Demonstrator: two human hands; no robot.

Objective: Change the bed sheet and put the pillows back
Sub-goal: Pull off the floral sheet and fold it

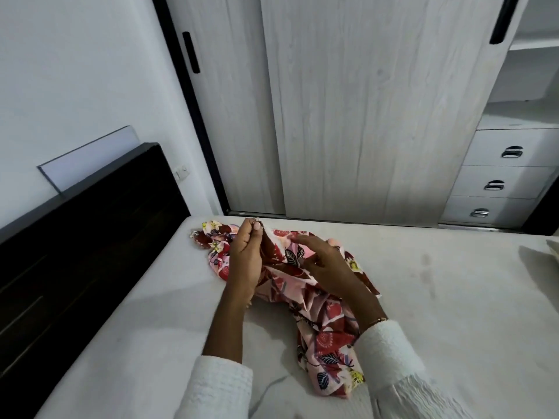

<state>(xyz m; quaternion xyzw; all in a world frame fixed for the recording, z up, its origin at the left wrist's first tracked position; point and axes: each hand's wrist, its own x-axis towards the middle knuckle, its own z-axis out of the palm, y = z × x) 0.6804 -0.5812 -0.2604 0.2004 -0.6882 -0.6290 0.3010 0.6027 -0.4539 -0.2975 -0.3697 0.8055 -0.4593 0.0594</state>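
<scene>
One floral sheet [317, 300], bunched, is seen at centre frame on the bare mattress [438, 313], w/ a tail trailing toward lower centre. An edge is pinched up by the left hand [246, 255], thumb & fingertips curled on the cloth; the right hand [323, 267] is laid on the folds, fingers loosely bent, a fold prob. nipped. Fabric judged light, soft, limp, slippery-ish; best taken at hem or corner & shaken out. Counted: 1 sheet, 2 hands, 3 drawers [496, 182] at right, approx. 1 pillow edge [553, 246] at far right
</scene>
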